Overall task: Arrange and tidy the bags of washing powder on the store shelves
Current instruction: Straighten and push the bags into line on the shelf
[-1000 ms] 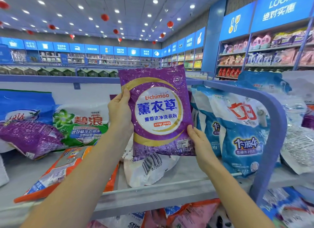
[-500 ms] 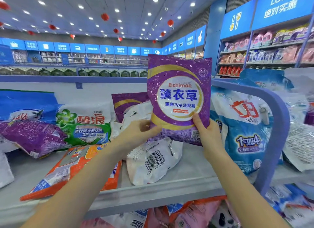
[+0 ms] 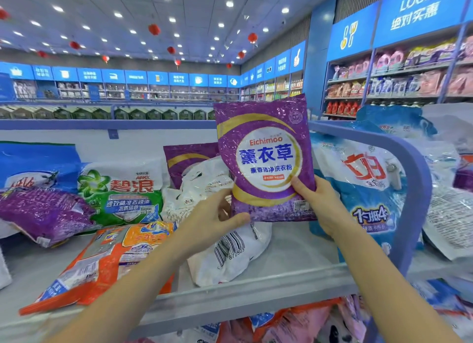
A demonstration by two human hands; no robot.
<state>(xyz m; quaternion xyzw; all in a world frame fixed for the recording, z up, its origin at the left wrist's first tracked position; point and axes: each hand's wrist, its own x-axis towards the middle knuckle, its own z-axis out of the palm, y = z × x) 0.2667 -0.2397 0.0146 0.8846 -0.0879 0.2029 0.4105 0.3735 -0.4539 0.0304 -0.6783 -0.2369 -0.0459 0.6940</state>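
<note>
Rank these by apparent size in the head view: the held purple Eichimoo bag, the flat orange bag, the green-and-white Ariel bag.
1-2. purple plastic Eichimoo bag and orange plastic bag lying flat: about alike. The purple one is held up towards the camera, so I won't rank them.
3. green-and-white Ariel bag, standing further back.

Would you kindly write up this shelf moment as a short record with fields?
held item: purple Eichimoo bag, upright, front facing the camera
left hand: pinches its lower left corner
right hand: grips its lower right edge
lying on shelf: orange bag, white bag with barcode up
standing to the right: blue-and-white bag
behind: second purple bag, partly hidden
</note>
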